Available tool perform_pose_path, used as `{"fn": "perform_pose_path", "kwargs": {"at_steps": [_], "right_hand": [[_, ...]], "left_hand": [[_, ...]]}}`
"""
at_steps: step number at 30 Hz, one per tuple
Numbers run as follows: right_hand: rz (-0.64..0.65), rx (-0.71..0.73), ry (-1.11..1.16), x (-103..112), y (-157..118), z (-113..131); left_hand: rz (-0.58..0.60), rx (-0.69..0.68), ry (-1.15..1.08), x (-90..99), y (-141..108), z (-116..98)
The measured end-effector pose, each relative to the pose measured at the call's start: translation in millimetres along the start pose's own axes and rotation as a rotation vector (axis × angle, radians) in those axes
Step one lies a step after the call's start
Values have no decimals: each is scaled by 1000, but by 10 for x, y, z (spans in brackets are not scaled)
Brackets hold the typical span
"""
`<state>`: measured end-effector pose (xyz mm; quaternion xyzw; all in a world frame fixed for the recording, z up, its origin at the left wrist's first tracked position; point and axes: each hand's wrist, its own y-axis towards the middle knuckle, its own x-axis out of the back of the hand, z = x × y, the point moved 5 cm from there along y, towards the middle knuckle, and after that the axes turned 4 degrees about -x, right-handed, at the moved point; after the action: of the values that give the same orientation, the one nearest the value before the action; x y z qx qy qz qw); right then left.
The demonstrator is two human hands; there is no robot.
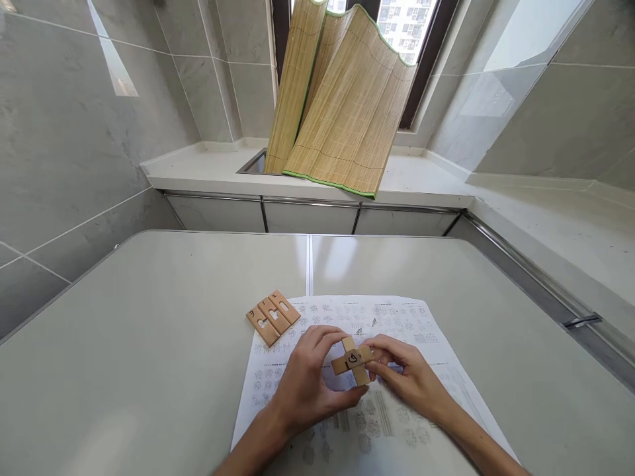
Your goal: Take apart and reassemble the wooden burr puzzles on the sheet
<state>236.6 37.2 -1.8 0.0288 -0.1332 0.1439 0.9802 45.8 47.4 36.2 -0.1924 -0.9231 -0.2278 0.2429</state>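
Between my two hands, above the printed sheet [397, 330], is a small cross-shaped wooden burr puzzle [353, 359] with a dark handwritten mark on its middle. My left hand [312, 373] grips it from top and bottom, fingertips on the upper arm and thumb at the lower one. On the other side my right hand [404, 370] pinches the right arm of the cross between thumb and fingers. Three flat wooden pieces [274, 318] with cut-out slots and handwritten marks lie side by side at the sheet's upper left edge.
The pale table [149, 344] has a seam running down its middle. Beyond it, a folded bamboo mat [347, 106] with green edging leans at the window, over a white ledge [208, 168]. Grey tiled walls [74, 119] stand left and right. A metal rail [536, 277] runs along the right side.
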Motion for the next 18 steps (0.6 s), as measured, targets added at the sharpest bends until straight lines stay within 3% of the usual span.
{"fn": "perform_pose_path", "kwargs": {"at_steps": [7, 15, 18], "right_hand": [[-25, 21, -43, 26, -7, -20], [-10, 37, 33, -99, -24, -4], [-47, -15, 92, -113, -35, -62]], "left_hand": [[-24, -7, 18, -3, -31, 1], [-19, -61, 183, -103, -84, 35], [-70, -58, 258, -104, -90, 54]]}}
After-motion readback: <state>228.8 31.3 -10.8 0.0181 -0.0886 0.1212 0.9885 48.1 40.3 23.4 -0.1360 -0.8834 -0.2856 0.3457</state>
